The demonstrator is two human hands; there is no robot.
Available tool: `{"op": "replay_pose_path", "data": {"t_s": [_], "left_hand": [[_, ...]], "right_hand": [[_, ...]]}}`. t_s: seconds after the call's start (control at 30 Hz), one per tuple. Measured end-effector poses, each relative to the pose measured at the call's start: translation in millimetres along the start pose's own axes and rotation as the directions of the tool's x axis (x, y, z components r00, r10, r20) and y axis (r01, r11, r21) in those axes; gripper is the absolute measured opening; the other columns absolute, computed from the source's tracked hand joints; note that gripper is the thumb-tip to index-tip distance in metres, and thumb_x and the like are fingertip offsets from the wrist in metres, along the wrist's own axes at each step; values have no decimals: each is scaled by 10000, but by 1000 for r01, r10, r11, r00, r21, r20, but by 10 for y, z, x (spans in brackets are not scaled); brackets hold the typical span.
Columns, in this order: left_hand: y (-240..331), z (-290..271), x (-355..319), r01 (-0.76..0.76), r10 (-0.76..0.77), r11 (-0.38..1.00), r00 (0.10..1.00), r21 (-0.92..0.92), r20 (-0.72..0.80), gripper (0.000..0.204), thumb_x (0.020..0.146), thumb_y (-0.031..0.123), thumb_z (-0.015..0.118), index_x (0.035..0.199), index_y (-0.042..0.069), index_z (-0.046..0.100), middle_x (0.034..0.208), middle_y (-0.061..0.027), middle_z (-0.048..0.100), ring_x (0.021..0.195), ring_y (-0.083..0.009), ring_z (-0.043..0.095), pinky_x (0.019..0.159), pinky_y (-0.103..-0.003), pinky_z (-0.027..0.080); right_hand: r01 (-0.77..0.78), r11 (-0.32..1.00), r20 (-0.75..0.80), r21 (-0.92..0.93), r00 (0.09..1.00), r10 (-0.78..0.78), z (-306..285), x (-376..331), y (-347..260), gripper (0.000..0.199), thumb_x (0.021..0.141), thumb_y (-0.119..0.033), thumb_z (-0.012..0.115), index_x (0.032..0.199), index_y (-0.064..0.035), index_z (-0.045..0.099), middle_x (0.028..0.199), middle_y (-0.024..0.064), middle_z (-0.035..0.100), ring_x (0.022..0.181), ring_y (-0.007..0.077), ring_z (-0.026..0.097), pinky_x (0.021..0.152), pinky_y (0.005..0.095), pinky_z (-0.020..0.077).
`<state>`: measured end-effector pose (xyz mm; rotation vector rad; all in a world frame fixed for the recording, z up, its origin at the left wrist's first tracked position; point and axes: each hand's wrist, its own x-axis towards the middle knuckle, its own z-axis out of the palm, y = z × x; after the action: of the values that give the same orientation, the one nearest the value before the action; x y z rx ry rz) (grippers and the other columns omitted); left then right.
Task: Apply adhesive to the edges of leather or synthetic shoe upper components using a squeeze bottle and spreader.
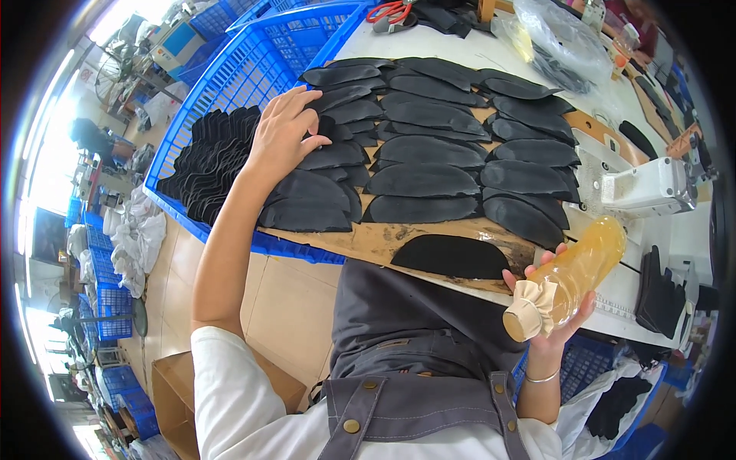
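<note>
My right hand (571, 318) is closed round a clear bottle (583, 264) of yellowish liquid. The bottle lies tilted, and pale cloth is gathered over its mouth (529, 308), which points down and left. Rows of overlapping black curved pads (429, 180) cover a brown board (376, 238). Over the leftmost row rests my left hand (284, 130), its fingers bent and apart, touching the pads; the thumb stands away from the forefinger. One flat black half-oval piece (452, 257) lies alone along the board's near edge, just left of the bottle.
A blue basket (230, 84) at the left holds stacked wavy black pieces (207, 169). A white machine arm (648, 190) stands at the right, with more black pieces (659, 295) near it. Red-handled scissors (389, 11) and a clear plastic bag (556, 38) lie at the back.
</note>
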<state>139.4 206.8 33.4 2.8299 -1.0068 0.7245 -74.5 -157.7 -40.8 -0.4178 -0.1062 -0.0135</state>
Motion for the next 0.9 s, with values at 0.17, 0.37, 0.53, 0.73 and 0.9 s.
{"op": "replay_pose_path", "data": {"t_s": [0.17,0.37,0.53,0.73,0.9], "left_hand": [[-12,-12,14,-27,27,999,1000,40,1,278,678,229,739,700,66,516,1224,-90,534,1204,-303,438,980,-423,354],[88,-70,11,-39,41,998,999,-44,26,118,715,122,646,775,69,559,1232,-97,523,1198,-308,440,986,-426,344],[143,-14,7,-80,81,997,996,-12,29,118,677,55,638,749,74,546,1233,-81,525,1195,-301,443,973,-410,362],[177,29,14,-96,96,995,995,-18,13,154,659,45,669,732,77,536,1214,-75,538,1189,-288,451,964,-401,373],[171,32,32,-90,90,996,996,-6,-15,211,632,56,713,714,77,520,1203,-71,544,1175,-286,463,953,-396,383]], "right_hand": [[-1,999,9,-47,1000,2,20,-1,-1,705,800,-481,590,1331,-119,302,1220,103,479,1076,318,556,1011,605,289],[3,1000,-16,-23,1000,-3,6,-3,2,715,784,-483,609,1324,-120,313,1216,129,488,1074,332,552,1001,608,300],[1,1000,-33,21,999,0,1,-4,0,730,768,-482,631,1319,-119,318,1228,157,495,1074,346,549,999,608,302],[-2,1000,-31,10,1000,2,-4,-3,8,729,775,-484,622,1325,-119,314,1225,154,493,1074,343,549,1000,603,304],[7,1000,-37,1,999,-7,-8,-13,3,726,778,-482,617,1326,-115,314,1222,159,489,1077,343,548,997,598,313]]}}
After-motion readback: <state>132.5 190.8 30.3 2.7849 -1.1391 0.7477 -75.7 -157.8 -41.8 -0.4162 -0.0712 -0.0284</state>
